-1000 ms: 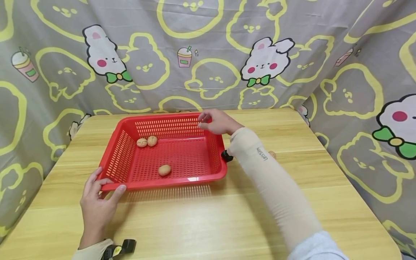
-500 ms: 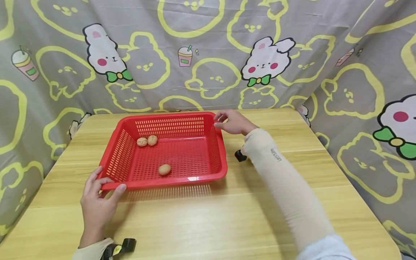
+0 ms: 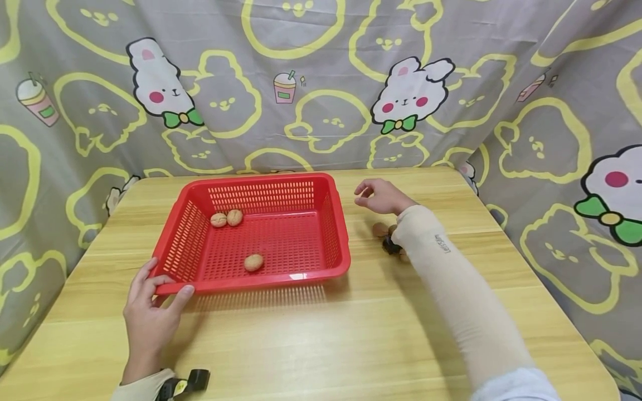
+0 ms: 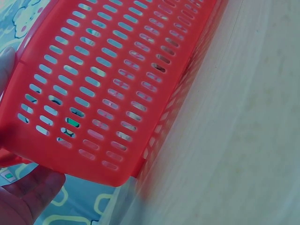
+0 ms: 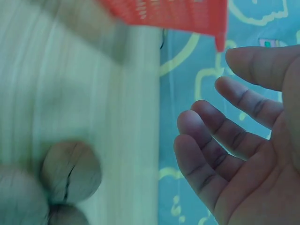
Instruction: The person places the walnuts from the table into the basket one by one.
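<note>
- L hand (image 3: 152,320): fingers pinch corner of red rectang. plastic basket (image 3: 261,282).
- R hand (image 3: 383,196): fingers slightly spread, right of basket.
- 3 round brown walnuts (image 3: 253,262) in basket, beyond L fingers; more walnuts (image 3: 380,229) nr R fingers, on wooden surface (image 3: 321,345).

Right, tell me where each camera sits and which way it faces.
Head: on the head, facing forward and down at the red basket; left hand, right hand, sleeves show.
Left wrist: on that wrist, facing the basket; fingers show.
Right wrist: on that wrist, facing walnuts; that hand shows.
Head and right wrist share walnuts, basket.
</note>
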Motion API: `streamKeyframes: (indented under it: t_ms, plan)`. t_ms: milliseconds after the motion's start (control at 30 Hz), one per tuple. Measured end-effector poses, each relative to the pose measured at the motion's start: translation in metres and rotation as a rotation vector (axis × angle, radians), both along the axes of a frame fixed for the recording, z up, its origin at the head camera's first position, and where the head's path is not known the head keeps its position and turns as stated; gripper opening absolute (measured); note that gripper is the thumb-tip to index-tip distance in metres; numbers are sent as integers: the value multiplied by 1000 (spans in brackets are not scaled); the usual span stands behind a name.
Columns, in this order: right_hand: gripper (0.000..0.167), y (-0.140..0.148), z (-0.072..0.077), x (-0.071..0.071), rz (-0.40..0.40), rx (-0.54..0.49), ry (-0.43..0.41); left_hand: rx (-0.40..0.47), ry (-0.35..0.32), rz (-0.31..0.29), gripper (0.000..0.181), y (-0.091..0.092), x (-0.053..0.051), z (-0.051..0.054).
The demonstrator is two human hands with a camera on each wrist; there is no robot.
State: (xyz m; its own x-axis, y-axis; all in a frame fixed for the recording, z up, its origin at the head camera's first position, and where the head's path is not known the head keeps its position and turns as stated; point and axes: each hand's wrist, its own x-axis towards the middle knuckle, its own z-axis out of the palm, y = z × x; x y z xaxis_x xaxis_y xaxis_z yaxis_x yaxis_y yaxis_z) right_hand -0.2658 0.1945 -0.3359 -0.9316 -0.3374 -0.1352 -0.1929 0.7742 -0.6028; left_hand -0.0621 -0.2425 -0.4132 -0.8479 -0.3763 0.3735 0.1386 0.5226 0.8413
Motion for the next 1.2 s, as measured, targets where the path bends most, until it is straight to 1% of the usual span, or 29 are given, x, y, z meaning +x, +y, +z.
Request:
streamKeyframes:
  t_ms: [167, 333, 467, 567, 800, 867, 1000, 1100, 1200]
  plan:
    - [33, 15, -12, -2, 2, 39, -10, -1, 2, 0, 32, 0, 0, 0]
    - [33, 26, -20, -1, -12, 48, -55, -2, 1, -2, 32, -3, -1, -2]
    - [36, 35, -23, -2, -10, 62, -86, -1, 1, -5, 32, -4, -1, -3]
    - [40, 41, -24, -2, 9, 84, -107, 2, 2, -5, 32, -3, -1, -3]
    - [44, 55, -27, 4, 39, 126, -160, 4, 16, -9, 31, -2, -1, -4]
    - [43, 58, -28, 5, 43, 120, -165, 3, 19, -10, 31, -2, -1, -4]
    - [41, 62, -30, 10, 32, 57, -235, 4, 16, -10, 31, -3, -1, -4]
    - [41, 63, -31, 14, 7, 12, -300, 7, 13, -9, 32, -3, -1, -4]
    - [40, 62, -32, 17, -16, 12, -318, 13, 16, -13, 32, -2, -1, -4]
